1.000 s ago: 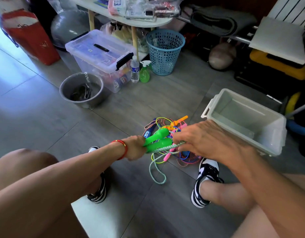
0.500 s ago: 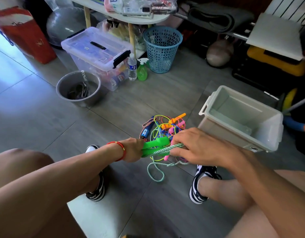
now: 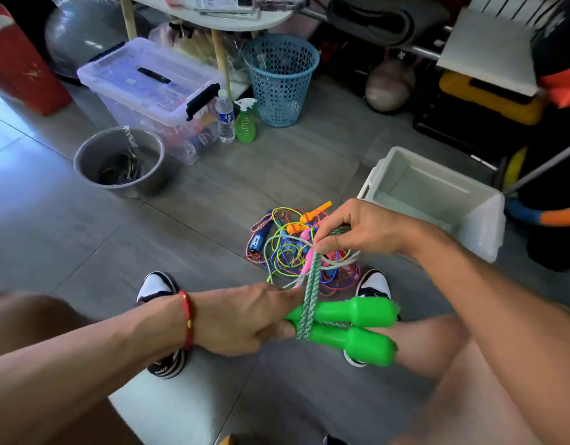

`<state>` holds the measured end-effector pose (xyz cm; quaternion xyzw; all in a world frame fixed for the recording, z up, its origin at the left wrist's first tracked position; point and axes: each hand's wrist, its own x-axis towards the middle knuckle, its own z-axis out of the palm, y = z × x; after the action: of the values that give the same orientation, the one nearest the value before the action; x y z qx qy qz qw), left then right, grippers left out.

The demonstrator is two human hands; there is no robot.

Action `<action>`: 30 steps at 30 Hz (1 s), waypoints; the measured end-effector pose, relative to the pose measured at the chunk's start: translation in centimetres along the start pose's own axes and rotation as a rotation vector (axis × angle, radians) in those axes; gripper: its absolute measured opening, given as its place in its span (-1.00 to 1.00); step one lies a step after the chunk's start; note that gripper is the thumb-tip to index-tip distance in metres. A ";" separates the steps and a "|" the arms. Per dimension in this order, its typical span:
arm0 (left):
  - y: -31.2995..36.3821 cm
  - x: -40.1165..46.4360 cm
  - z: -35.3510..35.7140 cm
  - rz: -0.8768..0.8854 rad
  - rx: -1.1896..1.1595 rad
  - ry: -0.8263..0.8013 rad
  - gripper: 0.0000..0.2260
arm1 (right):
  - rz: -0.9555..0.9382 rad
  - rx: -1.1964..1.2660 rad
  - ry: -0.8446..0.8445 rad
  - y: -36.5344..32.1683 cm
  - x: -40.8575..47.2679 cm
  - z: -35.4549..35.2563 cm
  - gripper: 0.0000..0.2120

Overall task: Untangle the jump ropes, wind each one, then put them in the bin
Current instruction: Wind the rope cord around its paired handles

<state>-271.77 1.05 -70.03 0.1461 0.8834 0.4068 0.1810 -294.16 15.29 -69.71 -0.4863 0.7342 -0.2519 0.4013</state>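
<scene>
Now left hand (image 3: 245, 316) grips 2 smooth green handles (image 3: 351, 326); right hand (image 3: 357, 229) pinches braided rope (image 3: 309, 290).

Two bright green handles (image 3: 357, 329) are bound by a green-and-white braided cord (image 3: 309, 303). On the grey tiled floor (image 3: 213, 194) lies a tangle of ropes (image 3: 296, 248): yellow-green, blue, pink and red-white twisted strands, with orange, pink and blue handles. The bin (image 3: 482, 220) is pale grey-white. A red string bracelet (image 3: 188, 319) has a gold bead. Shoes (image 3: 156, 285) are black and white; the basket (image 3: 280, 80) is light blue mesh.
</scene>
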 end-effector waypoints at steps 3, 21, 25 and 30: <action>0.8 -1.3 -2.0 0.060 -0.157 0.172 -0.68 | 0.014 0.237 -0.058 0.6 -1.1 0.7 -0.94; -7.1 -0.4 -1.8 -0.566 -0.720 0.697 -0.88 | 0.203 -0.019 0.242 -3.9 0.9 10.0 -0.67; -8.9 -0.2 -1.6 -0.750 -0.575 0.771 -0.90 | 0.175 -0.231 0.195 -4.8 0.7 10.6 -0.66; -10.0 -0.6 -2.1 -0.879 -0.387 0.772 -0.91 | 0.105 -0.380 0.300 -5.8 -0.8 10.8 -0.72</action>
<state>-273.26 -6.82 -76.39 -0.4250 0.7729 0.4706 0.0221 -282.06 13.91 -70.99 -0.4712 0.8441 -0.1574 0.2017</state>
